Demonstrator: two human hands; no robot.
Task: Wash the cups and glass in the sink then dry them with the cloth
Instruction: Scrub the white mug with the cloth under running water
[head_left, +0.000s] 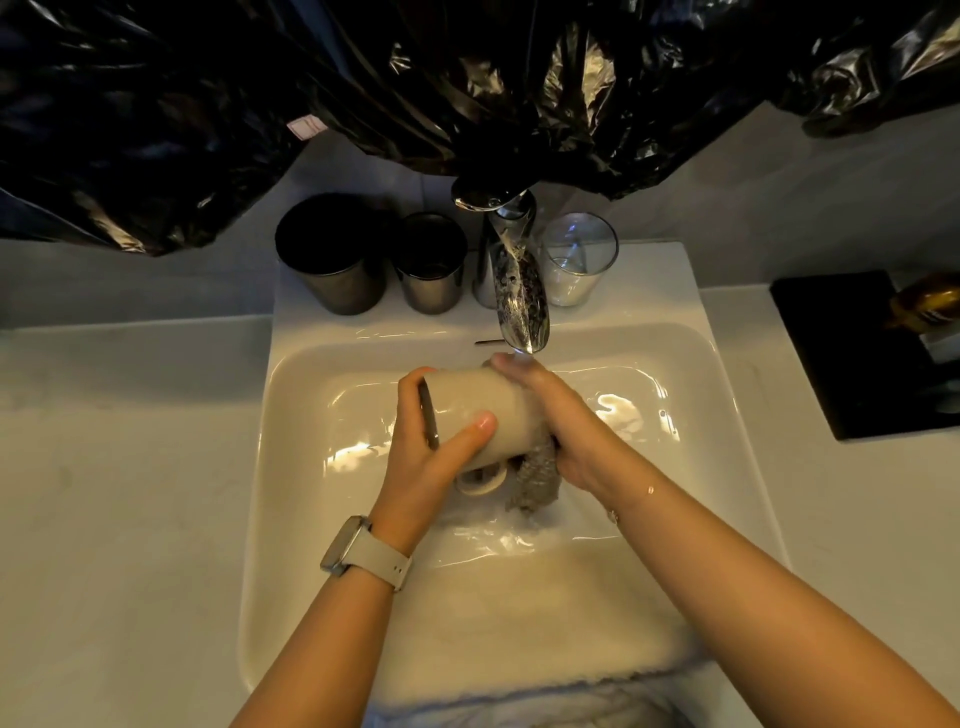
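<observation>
Washing is under way: over the white rectangular sink (291, 467), the left hand (426, 447) grips a pale beige cylindrical cup (483, 410), lying sideways, its long axis running ten to four o'clock. The right hand (561, 426) clutches a grey scrubbing cloth (535, 480) against its four-o'clock end. Next, I'd judge, rinsing under the chrome tap (514, 270).

I see a pale tabletop (130, 467) with a white sink (727, 519) set into it. On the sink's back ledge stand 3 vessels — a large dark cup (332, 260) at the left, a smaller metal cup (431, 265) just beside it, and a clear glass (576, 260) right of the chrome faucet (511, 249). All 3 are upright. On the tabletop at the far right lies a black tray (831, 338) — a brown bottle (927, 301) rests on it.
</observation>
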